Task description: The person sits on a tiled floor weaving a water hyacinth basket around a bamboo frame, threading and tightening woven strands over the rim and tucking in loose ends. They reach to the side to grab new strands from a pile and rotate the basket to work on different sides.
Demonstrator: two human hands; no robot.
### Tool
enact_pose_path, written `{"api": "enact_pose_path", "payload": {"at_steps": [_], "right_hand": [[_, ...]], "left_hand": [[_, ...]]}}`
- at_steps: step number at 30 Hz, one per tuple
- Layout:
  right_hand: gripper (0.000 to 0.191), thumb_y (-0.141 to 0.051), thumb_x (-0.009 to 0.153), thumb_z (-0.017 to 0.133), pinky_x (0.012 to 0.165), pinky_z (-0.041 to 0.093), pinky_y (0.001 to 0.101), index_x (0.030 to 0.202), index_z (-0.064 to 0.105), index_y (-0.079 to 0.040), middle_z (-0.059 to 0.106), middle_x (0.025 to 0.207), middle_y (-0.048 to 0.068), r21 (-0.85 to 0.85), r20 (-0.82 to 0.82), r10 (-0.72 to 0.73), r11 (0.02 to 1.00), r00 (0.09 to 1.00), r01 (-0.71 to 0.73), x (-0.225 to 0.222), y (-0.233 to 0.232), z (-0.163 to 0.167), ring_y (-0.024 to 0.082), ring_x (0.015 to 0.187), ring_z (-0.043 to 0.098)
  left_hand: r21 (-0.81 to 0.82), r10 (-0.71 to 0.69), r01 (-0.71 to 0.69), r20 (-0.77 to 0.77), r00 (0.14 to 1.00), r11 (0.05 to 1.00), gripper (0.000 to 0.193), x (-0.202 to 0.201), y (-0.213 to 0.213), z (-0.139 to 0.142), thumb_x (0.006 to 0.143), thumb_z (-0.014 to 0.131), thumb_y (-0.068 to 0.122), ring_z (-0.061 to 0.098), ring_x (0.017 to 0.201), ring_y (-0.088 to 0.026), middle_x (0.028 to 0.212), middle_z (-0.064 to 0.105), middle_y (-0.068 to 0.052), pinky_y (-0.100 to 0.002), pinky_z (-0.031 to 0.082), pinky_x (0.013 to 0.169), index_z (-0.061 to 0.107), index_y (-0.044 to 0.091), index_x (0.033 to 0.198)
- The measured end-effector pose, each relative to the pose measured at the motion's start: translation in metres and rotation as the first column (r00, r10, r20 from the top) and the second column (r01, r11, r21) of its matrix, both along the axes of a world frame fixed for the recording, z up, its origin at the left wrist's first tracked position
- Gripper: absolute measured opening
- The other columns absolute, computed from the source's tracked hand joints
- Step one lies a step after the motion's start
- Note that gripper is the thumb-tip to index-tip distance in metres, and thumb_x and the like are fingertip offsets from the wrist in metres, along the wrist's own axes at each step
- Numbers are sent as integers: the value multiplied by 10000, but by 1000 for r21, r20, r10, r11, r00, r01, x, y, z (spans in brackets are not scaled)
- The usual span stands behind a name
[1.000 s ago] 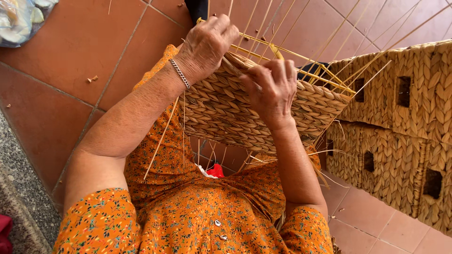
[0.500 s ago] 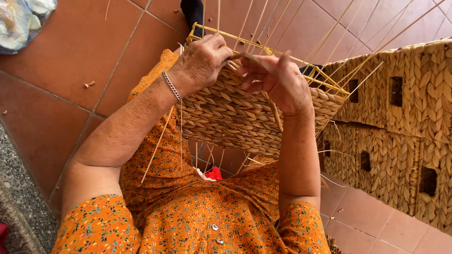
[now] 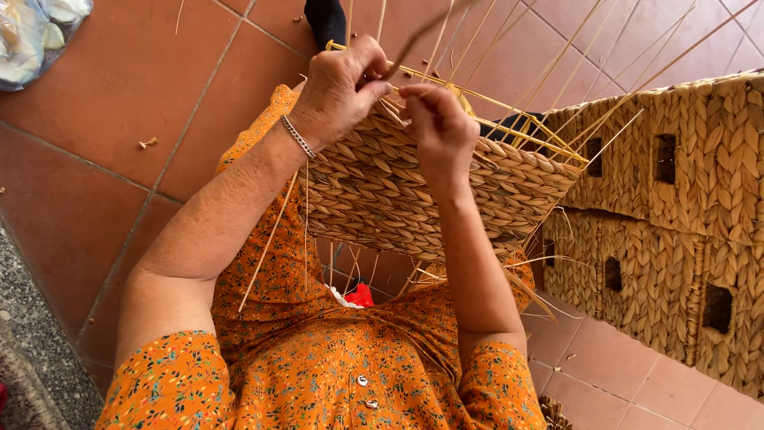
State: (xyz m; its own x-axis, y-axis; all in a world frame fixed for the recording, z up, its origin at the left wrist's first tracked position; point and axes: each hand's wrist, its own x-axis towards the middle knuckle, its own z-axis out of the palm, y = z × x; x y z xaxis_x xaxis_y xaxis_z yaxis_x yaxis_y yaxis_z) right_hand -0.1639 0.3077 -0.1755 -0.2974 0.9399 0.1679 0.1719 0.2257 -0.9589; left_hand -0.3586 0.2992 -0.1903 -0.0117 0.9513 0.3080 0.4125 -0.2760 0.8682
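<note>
1. Half-woven basket (image 3: 414, 191) rests on the lap; its near wall is braided.
2. Left hand (image 3: 338, 87) and right hand (image 3: 434, 127) pinch a strand (image 3: 422, 32) at the rim.
3. Bare stakes (image 3: 557, 72) remain unwoven.

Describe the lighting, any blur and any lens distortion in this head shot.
Head view: soft, even daylight, no hard shadows or glare on the tiled floor. The left hand, right hand and half-woven basket are sharp; the strand rising from the fingers is motion-blurred. The stacked woven baskets lean and bow at the right edge, suggesting wide-angle distortion.
</note>
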Motion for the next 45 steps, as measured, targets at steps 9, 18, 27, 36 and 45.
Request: {"api": "enact_pose_path", "payload": {"at_steps": [9, 18, 27, 36, 45], "right_hand": [[174, -29, 1007, 771, 857, 587, 308, 1173, 750, -75, 720, 1108, 51, 450, 376, -28, 879, 926, -156, 16, -7, 18, 168, 1011, 689], [313, -403, 876, 882, 849, 372, 428, 851, 685, -161, 575, 928, 18, 591, 658, -357, 790, 663, -161, 27, 11, -2, 234, 970, 479], [323, -320, 937, 845, 837, 388, 443, 799, 636, -117, 596, 843, 28, 399, 695, -231, 912, 680, -98, 24, -7, -5, 240, 875, 564], [305, -318, 889, 863, 848, 403, 436, 991, 643, -132, 597, 964, 64, 655, 639, -420, 737, 644, -170, 38, -18, 9, 271, 965, 554], [199, -210, 934, 808, 792, 515, 379, 987, 636, -126, 656, 952, 11, 286, 762, -76, 931, 644, -228, 59, -28, 10, 188, 896, 635]], "left_hand": [[269, -76, 174, -340, 937, 947, 172, 12, -7, -15, 923, 803, 89, 662, 959, -287, 981, 604, -102, -391, 578, 804, 654, 39, 990], [350, -57, 206, -392, 918, 914, 180, 7, -14, -24, 926, 742, -9, 669, 999, -251, 1026, 603, -110, -336, 605, 869, 577, 47, 970], [138, -79, 138, -365, 928, 981, 283, 14, 3, -20, 923, 734, -12, 705, 740, -305, 818, 649, -117, -413, 583, 680, 510, 15, 1094], [326, 70, 161, -597, 799, 932, 361, 27, 14, -31, 1001, 678, -48, 684, 811, -270, 1038, 633, -195, -360, 604, 674, 513, -37, 1322], [251, -126, 270, -474, 872, 929, 137, 22, 1, -24, 914, 651, -85, 657, 970, -233, 1028, 608, -114, -318, 614, 861, 691, 9, 1004]]}}
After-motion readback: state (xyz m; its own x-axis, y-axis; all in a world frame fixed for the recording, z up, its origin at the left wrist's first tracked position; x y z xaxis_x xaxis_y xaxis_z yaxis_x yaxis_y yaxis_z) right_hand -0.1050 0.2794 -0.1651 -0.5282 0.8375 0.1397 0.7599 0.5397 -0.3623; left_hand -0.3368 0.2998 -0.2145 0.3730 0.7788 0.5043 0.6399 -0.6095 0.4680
